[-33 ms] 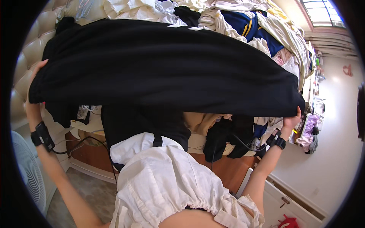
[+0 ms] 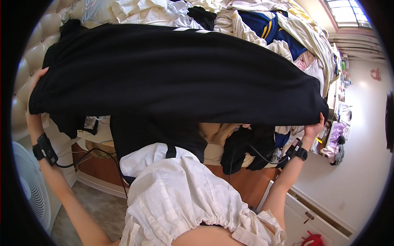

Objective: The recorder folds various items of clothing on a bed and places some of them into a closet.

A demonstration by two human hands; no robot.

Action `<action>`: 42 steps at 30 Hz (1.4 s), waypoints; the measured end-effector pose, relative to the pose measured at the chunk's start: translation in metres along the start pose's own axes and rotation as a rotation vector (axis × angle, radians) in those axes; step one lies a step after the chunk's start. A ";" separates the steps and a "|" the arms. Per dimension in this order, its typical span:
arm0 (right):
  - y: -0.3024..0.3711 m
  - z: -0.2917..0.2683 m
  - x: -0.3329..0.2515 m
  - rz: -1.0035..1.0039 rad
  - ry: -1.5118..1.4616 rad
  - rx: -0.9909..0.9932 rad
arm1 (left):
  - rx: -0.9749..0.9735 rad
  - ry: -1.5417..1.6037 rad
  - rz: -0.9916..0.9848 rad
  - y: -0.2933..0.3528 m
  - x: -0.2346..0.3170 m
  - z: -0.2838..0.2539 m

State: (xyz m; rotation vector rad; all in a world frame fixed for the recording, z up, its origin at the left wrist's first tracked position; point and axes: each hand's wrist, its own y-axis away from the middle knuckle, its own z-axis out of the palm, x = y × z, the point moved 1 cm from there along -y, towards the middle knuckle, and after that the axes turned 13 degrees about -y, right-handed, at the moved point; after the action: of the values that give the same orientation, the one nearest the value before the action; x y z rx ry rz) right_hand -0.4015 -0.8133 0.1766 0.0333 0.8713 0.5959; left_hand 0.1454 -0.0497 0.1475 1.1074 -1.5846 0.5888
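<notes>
Black cloth [image 2: 180,78] hides parts of my left hand [image 2: 38,77] and my right hand [image 2: 314,129]. Below my left, the view's rim crops a fan [image 2: 32,184]; below my right, the lower edge cuts off a red item [image 2: 314,239].

Home bedroom: tufted headboard [image 2: 30,63], window [image 2: 349,13], curtain [image 2: 356,48], fan [image 2: 30,184]

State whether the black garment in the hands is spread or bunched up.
Spread lengthwise: the black garment runs wide between the left hand and the right hand, each gripping one end. Whether it's doubled, cannot tell.
</notes>
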 end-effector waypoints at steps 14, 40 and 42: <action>0.099 -0.056 0.144 0.421 0.028 0.310 | -0.045 0.032 -0.322 0.040 0.012 -0.143; 0.183 0.275 0.218 0.440 0.490 -0.530 | -0.724 -0.118 0.440 0.099 0.190 0.341; 0.174 0.257 0.213 0.461 0.497 -0.472 | -0.846 -0.012 0.419 0.099 0.182 0.341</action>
State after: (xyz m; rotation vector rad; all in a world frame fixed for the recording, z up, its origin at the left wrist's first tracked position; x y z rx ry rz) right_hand -0.1928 -0.5066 0.2391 -0.3639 1.1923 1.2658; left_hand -0.1050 -0.3494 0.2274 0.1490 -1.8225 0.1242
